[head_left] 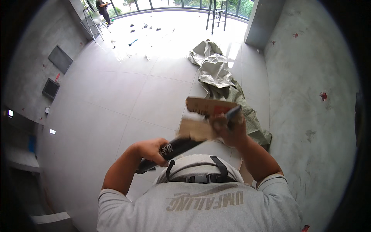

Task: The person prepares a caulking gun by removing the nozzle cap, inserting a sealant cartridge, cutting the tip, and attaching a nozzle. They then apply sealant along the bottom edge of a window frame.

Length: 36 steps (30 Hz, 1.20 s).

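Observation:
In front of my body I hold a long black tube-like thing point(179, 147) with pale printing, slanting up to the right. My left hand point(153, 150) is wrapped round its lower part. My right hand point(231, 130), somewhat blurred, is closed near the upper end, by a dark rounded tip. Torn brown cardboard point(196, 129) covers the middle of the tube. A printed cardboard flap point(210, 105) with a red patch stands up above it. I cannot tell whether tube and cardboard are joined. A pale bag-like thing point(199, 166) with black straps and a buckle lies against my front.
A crumpled grey-green tarp point(220, 71) stretches over the tiled floor point(96, 94) ahead on the right. Concrete walls stand on both sides. Small scattered items point(145, 26), a tall stool point(217, 15), a stepladder point(94, 23) and another person point(103, 11) are near the far windows.

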{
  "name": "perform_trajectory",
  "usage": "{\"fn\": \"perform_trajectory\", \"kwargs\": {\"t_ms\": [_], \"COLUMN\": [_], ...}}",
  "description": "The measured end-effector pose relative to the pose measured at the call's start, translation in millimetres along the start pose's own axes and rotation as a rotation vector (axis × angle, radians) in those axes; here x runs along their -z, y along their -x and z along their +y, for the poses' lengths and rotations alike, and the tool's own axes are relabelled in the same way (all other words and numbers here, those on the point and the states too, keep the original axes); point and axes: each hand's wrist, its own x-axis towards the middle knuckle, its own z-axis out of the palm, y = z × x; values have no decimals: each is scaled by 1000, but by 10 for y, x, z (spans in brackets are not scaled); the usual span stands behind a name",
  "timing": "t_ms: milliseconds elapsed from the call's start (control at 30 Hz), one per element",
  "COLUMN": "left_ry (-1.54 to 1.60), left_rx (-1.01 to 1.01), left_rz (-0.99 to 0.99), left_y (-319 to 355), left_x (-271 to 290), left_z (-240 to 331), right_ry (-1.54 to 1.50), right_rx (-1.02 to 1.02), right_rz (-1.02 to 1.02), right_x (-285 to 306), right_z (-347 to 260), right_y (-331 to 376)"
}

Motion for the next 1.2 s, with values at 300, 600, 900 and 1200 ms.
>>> {"fn": "perform_trajectory", "kwargs": {"t_ms": [300,600,900,1200], "left_ry": [-552,-124,625,641], "left_rx": [-148,-166,-165,-263], "left_rz": [926,489,52,147], "left_y": [76,44,-13,-38], "left_x": [40,469,848,867], "left_z": [115,220,-72,-96], "right_ry": [-160,-127,-145,-439], "right_rx": [-484,-139,-189,-696], "right_rz": [125,-344,-520,26], "right_x": [-684,-608,-442,-455], "right_z": [246,433,1265,1620], "right_y": [-791,-1246,-1460,-1149]}}
